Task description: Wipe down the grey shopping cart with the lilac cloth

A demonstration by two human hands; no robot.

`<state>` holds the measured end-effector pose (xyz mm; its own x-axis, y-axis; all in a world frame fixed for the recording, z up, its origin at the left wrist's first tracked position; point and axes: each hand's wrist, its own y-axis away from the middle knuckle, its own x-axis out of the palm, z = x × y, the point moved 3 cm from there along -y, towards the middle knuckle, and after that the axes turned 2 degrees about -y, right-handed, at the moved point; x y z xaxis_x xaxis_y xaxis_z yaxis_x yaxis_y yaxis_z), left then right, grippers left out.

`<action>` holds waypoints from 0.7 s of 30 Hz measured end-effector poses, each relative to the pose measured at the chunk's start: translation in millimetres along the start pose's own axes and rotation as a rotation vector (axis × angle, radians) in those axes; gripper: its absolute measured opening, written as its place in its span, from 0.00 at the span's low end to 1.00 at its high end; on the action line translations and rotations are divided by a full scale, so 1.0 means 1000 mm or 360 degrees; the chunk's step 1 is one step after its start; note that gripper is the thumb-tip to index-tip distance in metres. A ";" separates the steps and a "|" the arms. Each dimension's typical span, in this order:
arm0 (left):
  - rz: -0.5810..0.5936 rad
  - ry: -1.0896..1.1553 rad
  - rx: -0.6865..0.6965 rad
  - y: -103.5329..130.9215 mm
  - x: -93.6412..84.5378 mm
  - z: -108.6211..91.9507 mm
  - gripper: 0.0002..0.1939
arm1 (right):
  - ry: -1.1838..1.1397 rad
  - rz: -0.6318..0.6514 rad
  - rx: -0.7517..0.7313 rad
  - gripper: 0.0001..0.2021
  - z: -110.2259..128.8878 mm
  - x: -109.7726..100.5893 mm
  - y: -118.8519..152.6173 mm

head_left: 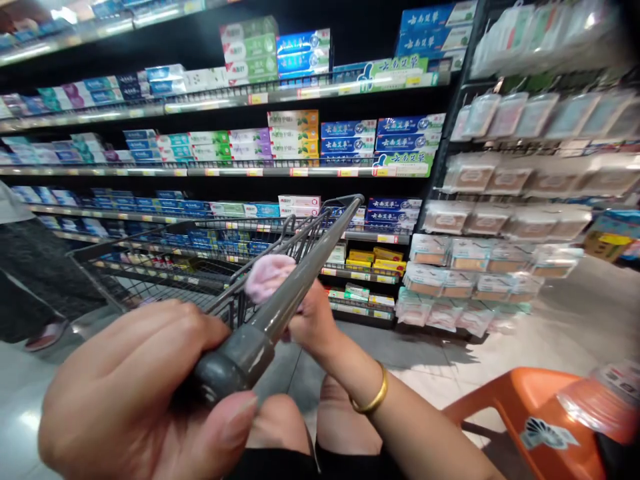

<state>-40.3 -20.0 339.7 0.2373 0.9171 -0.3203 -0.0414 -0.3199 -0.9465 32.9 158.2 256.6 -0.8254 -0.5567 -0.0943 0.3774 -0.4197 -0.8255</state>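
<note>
A grey shopping cart handle [305,273] runs diagonally from the near left toward the shelves. My left hand [135,380] is closed around its near end, with the thumb below the dark end cap. Midway along the bar, my right hand [315,313] holds a fluffy pink cloth [267,280] against the handle. The bar hides part of those fingers and of the cloth. A gold bangle [375,393] circles my right wrist. Beyond the handle, the wire cart basket [150,240] extends to the left.
Shelves [240,170] of boxed toothpaste stand ahead. Hanging packets [480,250] fill a rack at the right. An orange plastic stool [515,393] with a clear container [600,400] is close on my right. Another person's legs [30,287] show at far left.
</note>
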 end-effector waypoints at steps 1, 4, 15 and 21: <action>0.0028 -0.0006 0.0065 0.001 -0.001 0.000 0.20 | -0.0066 -0.0219 0.0136 0.16 -0.007 -0.013 -0.001; 0.0027 -0.0024 0.0113 0.002 -0.003 0.001 0.18 | -0.0120 -0.0878 0.0279 0.16 0.000 -0.048 0.001; -0.0058 -0.0142 0.0118 0.008 -0.005 0.004 0.15 | 0.0568 -0.0309 -0.0666 0.18 0.090 -0.045 -0.019; -0.0086 -0.0110 0.0109 0.012 -0.013 0.011 0.15 | 0.0409 -0.0060 -0.0857 0.15 0.107 -0.035 -0.028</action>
<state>-54.3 -33.6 332.5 0.1733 0.9476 -0.2685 -0.0973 -0.2548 -0.9621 95.9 112.5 342.6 -0.9345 -0.3292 -0.1358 0.1354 0.0240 -0.9905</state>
